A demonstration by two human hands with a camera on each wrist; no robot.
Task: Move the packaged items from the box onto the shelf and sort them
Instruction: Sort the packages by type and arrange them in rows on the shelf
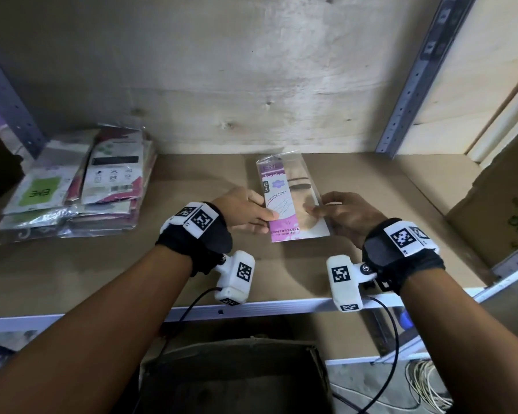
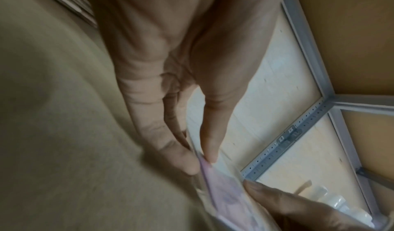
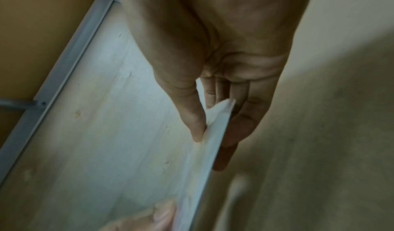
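Nearest you, below the shelf's front rail (image 1: 251, 307), sits the open box (image 1: 237, 380); its inside is dark and its contents cannot be made out.

Above the rail, both hands hold one packet (image 1: 293, 201) over the middle of the shelf board (image 1: 371, 186). Your left hand (image 1: 243, 211) pinches the packet's left long edge, thumb on top and fingers (image 2: 183, 157) beneath. Your right hand (image 1: 349, 215) pinches the right long edge the same way, with the thumb (image 3: 197, 130) on the printed face. The packet lies between the two hands, and neither hand is nearer than the other.

The packet's long axis runs away from you, from the front rail toward the back panel (image 1: 251, 85), leaning slightly left at the far end. The end printed "COMFORTABLE" points at you; the clear hanging tab points at the back panel. The printed face is up. Whether the packet touches the board or hangs just above it cannot be told.

To the far left, well apart from the packet, a pile of packets (image 1: 81, 186) lies flat against the left post. Judged from this layout, setting the packet down calls for keeping its long axis front to back and either lowering it where it is or carrying it left to the pile.

A cardboard carton (image 1: 500, 210) stands at the right end of the shelf.
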